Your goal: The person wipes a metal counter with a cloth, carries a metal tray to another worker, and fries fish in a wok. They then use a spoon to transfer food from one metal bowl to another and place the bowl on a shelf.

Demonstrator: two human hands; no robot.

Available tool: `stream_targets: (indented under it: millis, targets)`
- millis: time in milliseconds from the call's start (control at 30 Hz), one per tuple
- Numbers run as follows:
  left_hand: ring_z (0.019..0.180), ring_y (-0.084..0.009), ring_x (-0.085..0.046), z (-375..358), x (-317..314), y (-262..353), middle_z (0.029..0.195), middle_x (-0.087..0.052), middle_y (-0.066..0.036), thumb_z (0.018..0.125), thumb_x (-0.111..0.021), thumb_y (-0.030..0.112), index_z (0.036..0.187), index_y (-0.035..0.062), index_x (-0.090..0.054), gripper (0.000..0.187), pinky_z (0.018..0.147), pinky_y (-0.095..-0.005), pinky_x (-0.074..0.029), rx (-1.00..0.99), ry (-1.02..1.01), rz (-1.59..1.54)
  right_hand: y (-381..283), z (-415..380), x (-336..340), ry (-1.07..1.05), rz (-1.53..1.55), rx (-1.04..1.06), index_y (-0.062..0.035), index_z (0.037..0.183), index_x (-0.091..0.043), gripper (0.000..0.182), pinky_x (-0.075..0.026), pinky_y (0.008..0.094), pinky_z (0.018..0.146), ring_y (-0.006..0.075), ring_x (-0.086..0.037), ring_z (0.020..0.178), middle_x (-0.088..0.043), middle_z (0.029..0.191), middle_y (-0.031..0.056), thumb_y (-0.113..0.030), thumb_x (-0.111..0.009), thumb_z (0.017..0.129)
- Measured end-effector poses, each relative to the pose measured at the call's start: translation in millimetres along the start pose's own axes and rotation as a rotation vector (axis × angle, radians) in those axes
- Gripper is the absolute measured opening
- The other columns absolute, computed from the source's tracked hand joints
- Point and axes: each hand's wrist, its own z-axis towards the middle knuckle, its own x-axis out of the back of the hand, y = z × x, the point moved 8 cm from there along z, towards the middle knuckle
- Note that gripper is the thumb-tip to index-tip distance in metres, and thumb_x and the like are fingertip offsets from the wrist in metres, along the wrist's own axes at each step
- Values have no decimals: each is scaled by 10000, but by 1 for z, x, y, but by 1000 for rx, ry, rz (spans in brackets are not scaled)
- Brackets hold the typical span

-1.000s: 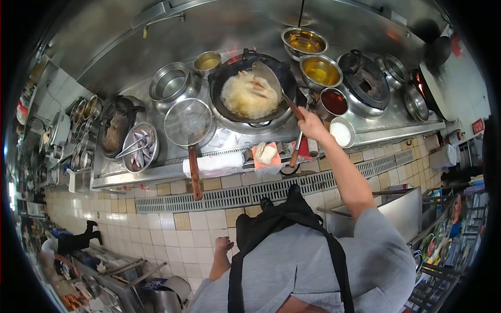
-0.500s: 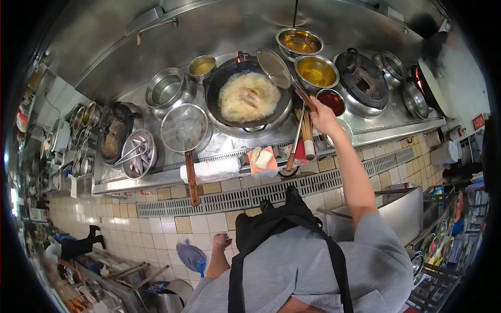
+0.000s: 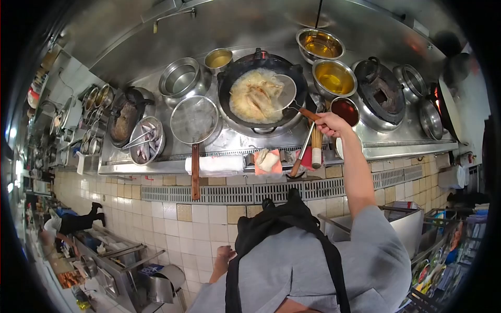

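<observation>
My right hand (image 3: 330, 124) has its fingers wrapped tight round the ladle (image 3: 286, 92) handle. Half a second back the bowl was up over the wok's right rim; now it's dipped into the wok (image 3: 261, 94), against the frying food (image 3: 255, 96), so I'm basting or turning. Left hand (image 3: 225, 255) hangs low by my apron, fingers loosely curled, I think, holding nothing.

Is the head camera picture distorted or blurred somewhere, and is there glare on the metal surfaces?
Head view: strong fisheye bending, with straight counter edges curved and black corners around the frame; the centre is sharp, so the right hand on the ladle over the wok reads clearly; soft glare lies on the steel backsplash; the left hand hangs low, and the far edges are smeared and dim.
</observation>
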Motion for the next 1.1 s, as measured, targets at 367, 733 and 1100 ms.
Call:
stream_targets:
  millis: [367, 733, 1100]
  targets:
    - [778, -347, -704, 11, 15, 10, 921, -633, -206, 919, -595, 78, 1065, -39, -585, 188, 609, -431, -611, -5, 47, -48, 6, 7, -5, -228, 22, -28, -98, 1226, -498, 200, -220, 178, 346, 24, -350, 469, -513, 749, 13, -111, -542, 1032]
    - [823, -313, -707, 6, -15, 67, 1007, -675, -135, 935, -598, 137, 1188, 11, -592, 282, 696, -433, -611, -168, 41, 23, 70, 5, -67, -197, 573, 141, -99, 1320, -492, 316, -242, 172, 339, 31, -378, 470, -538, 773, 38, -84, -569, 1014]
    - [983, -361, -724, 51, 6, -8, 1010, -752, -176, 853, -689, 304, 990, 88, -753, 264, 838, -452, -588, -475, -139, 611, 12, -110, -73, 234, 96, 223, -61, 1459, -472, 491, -249, 213, 374, 35, -376, 479, -508, 715, -12, -73, -557, 975]
